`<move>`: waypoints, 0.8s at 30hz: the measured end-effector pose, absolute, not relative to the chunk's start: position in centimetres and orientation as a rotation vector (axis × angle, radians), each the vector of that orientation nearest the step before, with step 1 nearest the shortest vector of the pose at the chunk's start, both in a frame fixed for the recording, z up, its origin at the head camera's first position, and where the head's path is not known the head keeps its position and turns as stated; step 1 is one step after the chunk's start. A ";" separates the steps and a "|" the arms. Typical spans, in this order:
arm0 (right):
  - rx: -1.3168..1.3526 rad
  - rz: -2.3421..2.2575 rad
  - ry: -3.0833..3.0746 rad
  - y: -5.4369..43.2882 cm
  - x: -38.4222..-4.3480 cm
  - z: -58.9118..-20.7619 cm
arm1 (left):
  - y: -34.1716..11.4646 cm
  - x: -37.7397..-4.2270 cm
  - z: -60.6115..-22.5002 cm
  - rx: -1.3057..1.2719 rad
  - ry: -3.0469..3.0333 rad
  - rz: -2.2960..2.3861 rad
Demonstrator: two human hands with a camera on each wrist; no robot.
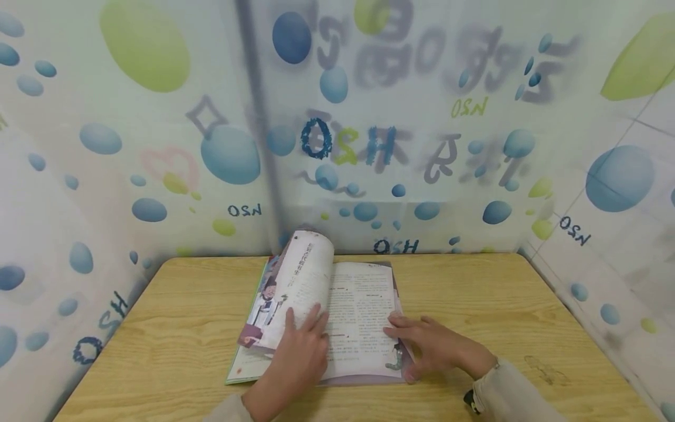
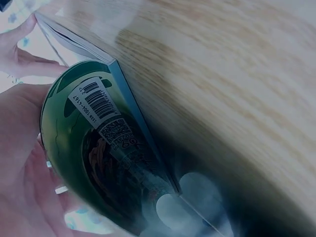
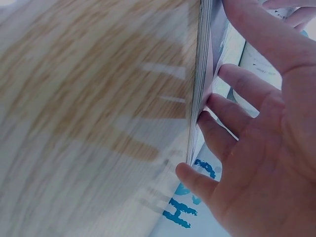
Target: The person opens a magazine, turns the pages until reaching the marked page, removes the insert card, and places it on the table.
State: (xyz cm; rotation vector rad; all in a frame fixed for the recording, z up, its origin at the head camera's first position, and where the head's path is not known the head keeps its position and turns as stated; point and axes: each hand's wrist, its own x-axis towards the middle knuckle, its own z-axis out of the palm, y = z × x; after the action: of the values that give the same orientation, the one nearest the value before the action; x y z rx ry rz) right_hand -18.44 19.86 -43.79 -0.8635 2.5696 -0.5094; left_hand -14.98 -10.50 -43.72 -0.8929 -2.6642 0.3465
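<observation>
An open magazine [image 1: 364, 316] with printed pages lies on the table. A leaf [image 1: 311, 264] on its left side is raised and curves over. My left hand [image 1: 300, 351] rests on that leaf near its bottom, fingers extended. In the left wrist view, the curled green cover [image 2: 74, 133] with a barcode hides part of the left hand [image 2: 19, 143]. At the magazine's right edge lies my right hand [image 1: 437, 346]. In the right wrist view, the right hand's spread fingers [image 3: 237, 116] touch the page edges [image 3: 201, 64], pinching nothing.
The wooden table [image 1: 174, 328] extends on both sides of the magazine. Behind it hangs a pale curtain [image 1: 337, 193] printed with blue and green dots and lettering. A small dark object [image 1: 471, 401] shows by the right sleeve [image 1: 508, 392].
</observation>
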 end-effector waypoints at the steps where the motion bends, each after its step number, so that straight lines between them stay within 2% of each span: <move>1: -0.860 -0.509 2.568 19.9 -18.4 -43.8 | -10.6 -15.0 -43.8 -0.882 -2.690 0.319; 12: -0.845 -0.567 2.525 20.1 -18.4 -43.5 | -11.0 -15.3 -43.8 -0.753 -2.907 0.044; 24: -0.878 -0.548 2.526 20.0 -18.7 -43.5 | -11.2 -15.6 -43.8 -0.719 -2.968 -0.004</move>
State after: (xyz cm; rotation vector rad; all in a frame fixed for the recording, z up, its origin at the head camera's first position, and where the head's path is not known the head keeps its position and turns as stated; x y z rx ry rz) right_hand -18.66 19.95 -43.47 -0.8784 2.5259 -0.5481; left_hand -15.59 -11.18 -43.81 -0.7189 -2.9682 -0.0040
